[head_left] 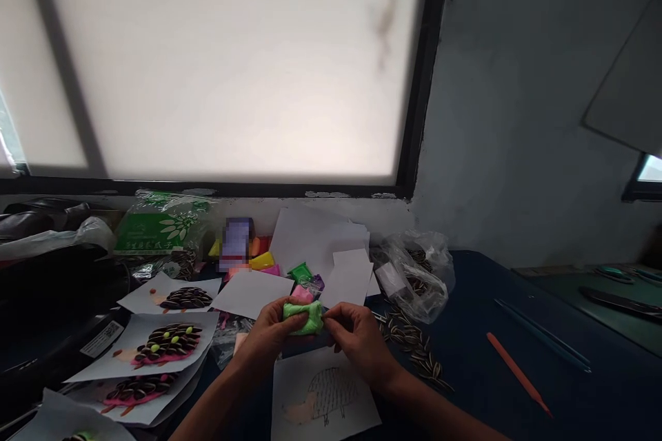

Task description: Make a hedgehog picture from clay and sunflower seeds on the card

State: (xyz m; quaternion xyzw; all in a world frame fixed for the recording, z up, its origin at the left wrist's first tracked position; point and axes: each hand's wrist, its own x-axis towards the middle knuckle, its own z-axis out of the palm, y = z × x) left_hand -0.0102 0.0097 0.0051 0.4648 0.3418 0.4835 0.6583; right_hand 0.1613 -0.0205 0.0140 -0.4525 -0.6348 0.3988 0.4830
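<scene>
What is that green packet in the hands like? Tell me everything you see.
The green packet is bright, small and roughly rectangular, its shiny, wrinkled surface resembling plastic wrap. The left hand grips it, thumb across its front; the right hand pinches at its right end. Whether it's open is unclear.

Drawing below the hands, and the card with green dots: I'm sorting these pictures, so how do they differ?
The drawing has a pen-lined body; the card has seeds and green dots. The drawing has black legs; the card has a pink base. Both face left.
</scene>
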